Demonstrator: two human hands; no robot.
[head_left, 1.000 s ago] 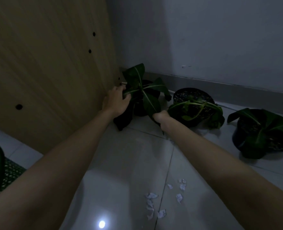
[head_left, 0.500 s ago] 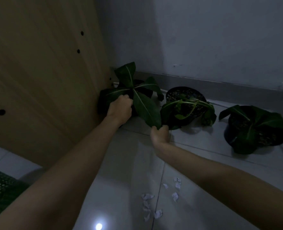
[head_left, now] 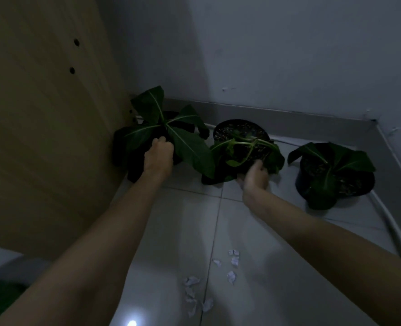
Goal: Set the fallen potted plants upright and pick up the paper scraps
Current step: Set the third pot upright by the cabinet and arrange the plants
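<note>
My left hand (head_left: 158, 158) grips the leftmost plant (head_left: 164, 135) at its base, at 11 o'clock by the wooden panel (head_left: 41, 137). My right hand (head_left: 256, 176) cups the tilted middle pot (head_left: 240, 135) at 12. Third plant (head_left: 333, 170) sits at 2, untouched. Paper scraps (head_left: 208, 281) lie on the floor (head_left: 183, 231) at 6.

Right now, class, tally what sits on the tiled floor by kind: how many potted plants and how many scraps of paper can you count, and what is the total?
Green-leafed plants in dark round pots: 3, left, middle, right.
White crumpled paper scraps: about 9; the dim light blurs the cluster.
Total: about 12.
</note>
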